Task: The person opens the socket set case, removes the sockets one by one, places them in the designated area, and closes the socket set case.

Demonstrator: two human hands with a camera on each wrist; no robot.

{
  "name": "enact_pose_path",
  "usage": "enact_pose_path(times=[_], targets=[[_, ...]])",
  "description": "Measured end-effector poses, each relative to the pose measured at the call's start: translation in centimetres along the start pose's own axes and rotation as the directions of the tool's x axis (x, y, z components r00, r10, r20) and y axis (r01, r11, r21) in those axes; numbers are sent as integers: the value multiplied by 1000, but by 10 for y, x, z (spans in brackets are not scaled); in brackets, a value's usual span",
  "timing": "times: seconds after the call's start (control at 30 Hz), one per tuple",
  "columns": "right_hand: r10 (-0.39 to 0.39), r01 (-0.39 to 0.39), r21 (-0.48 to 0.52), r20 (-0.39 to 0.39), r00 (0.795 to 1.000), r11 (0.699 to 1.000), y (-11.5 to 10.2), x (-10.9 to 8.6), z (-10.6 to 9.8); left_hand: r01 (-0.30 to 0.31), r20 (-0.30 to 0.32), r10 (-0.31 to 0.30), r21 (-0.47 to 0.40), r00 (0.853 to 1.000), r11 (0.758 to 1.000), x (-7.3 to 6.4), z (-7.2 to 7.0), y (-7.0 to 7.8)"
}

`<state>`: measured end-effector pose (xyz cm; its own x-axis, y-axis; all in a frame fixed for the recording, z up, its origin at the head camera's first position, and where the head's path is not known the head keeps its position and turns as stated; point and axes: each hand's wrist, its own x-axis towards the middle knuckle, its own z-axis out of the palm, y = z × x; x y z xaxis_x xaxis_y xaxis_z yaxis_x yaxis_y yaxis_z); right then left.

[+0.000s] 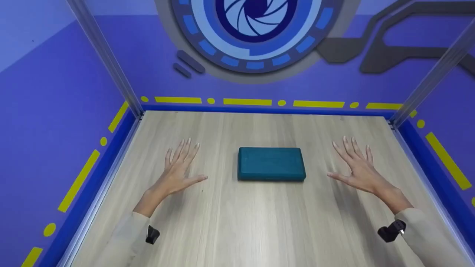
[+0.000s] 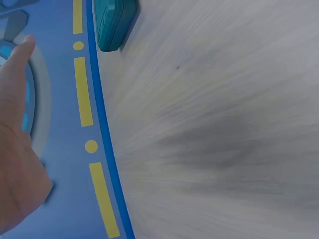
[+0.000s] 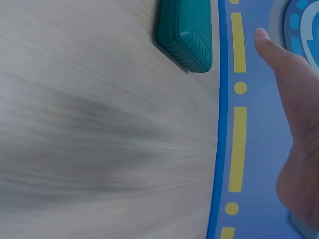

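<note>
A closed teal case (image 1: 271, 164), flat and rectangular with rounded corners, lies on the wooden tabletop (image 1: 252, 222) near its middle. To its left my left hand (image 1: 177, 174) hovers with fingers spread and thumb pointing toward the case. On the other side my right hand (image 1: 359, 170) is held the same way, apart from the case. Neither hand touches anything. The left wrist view catches one ridged end of the case (image 2: 113, 25) at the top; the right wrist view has its other ridged end (image 3: 192, 40). What the case contains is hidden.
Blue panels (image 1: 237, 89) with yellow dashes and dots stand along the back and both sides of the table. Metal posts (image 1: 107, 55) rise at the two back corners. Small black devices (image 1: 152, 234) sit at both sleeve cuffs.
</note>
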<state>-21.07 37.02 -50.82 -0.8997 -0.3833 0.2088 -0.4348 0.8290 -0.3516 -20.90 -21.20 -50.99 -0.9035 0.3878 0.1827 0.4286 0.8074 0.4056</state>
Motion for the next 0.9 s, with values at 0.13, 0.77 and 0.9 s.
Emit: enact_pose_path(times=[0.13, 0.77, 0.9], targets=[[57, -59, 116, 25, 998, 991, 3, 2, 10, 11, 21, -10, -62, 1000, 998, 3, 8, 2], [129, -150, 484, 77, 989, 862, 6, 17, 52, 167, 126, -120, -500, 985, 850, 21, 48, 10], [138, -180, 521, 120, 983, 834, 5, 22, 61, 161, 138, -99, -573, 985, 804, 29, 62, 11]])
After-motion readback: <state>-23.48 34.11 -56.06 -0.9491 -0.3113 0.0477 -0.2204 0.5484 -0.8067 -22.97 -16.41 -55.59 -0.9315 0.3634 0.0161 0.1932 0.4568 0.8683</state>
